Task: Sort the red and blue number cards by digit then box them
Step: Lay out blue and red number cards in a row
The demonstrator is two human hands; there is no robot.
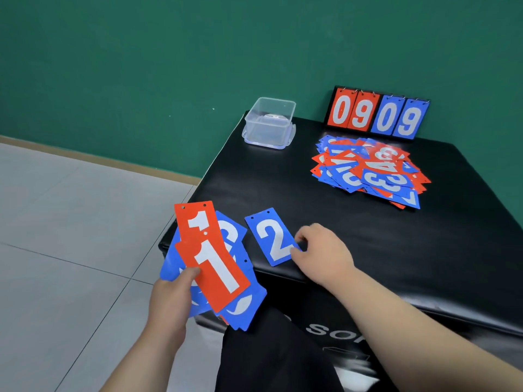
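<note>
My left hand (172, 299) grips a fan of red and blue number cards (210, 267) just off the table's near left corner; two red "1" cards lie on top. A blue "2" card (273, 237) lies flat near the front edge of the black table (368, 236). My right hand (325, 253) pinches that card's right edge, thumb and fingers curled at it. A loose pile of red and blue cards (370, 172) sits toward the back right. A clear plastic box (268, 123) stands open at the back left corner.
A flip scoreboard (376, 114) reading 09 in red and 09 in blue stands at the table's back edge against the green wall. Grey tiled floor lies to the left. A dark garment covers my lap below the table edge.
</note>
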